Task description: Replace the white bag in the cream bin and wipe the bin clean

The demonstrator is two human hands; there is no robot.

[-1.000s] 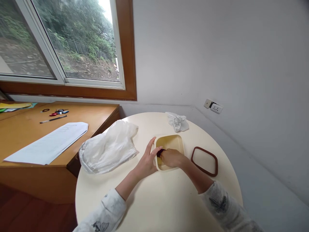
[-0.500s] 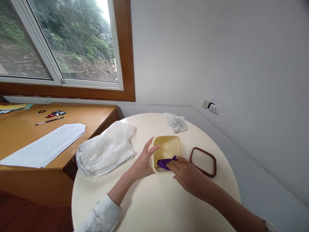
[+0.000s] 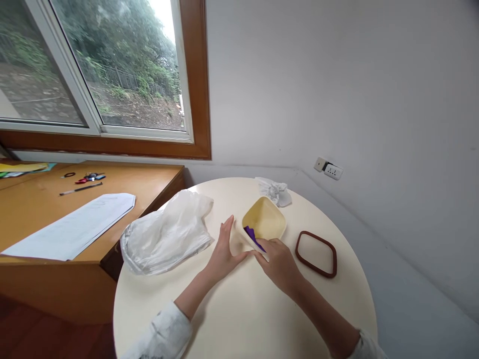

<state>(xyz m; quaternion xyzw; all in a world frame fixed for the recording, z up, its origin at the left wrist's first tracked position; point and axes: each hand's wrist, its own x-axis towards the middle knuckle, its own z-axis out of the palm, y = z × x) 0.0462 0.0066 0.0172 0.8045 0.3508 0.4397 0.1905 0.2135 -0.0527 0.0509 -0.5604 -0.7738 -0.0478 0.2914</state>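
A pale yellow plastic container (image 3: 266,219) sits turned cornerwise on the round table, its opening facing me. Bunched inside its near left part is a purple cloth (image 3: 251,233). My right hand (image 3: 279,264) is at the near corner, fingers over the rim on the cloth and thumb outside; the fingertips are partly hidden. Along the container's left side, my left hand (image 3: 223,254) has its fingers stretched out and thumb apart. The left thumb tip is close to the right thumb at the near corner. A brown rectangular lid frame (image 3: 318,273) lies to the right.
A white plastic bag (image 3: 170,232) is spread on the left of the white table (image 3: 239,319). Near the far edge lies a crumpled white bag (image 3: 275,191). The wooden desk (image 3: 157,182) at left bears papers (image 3: 82,224), a pen (image 3: 80,189) and keys (image 3: 91,177).
The container has been turned from square-on to cornerwise. My left hand has opened off its left wall, and my right hand has moved to the near corner with the cloth.
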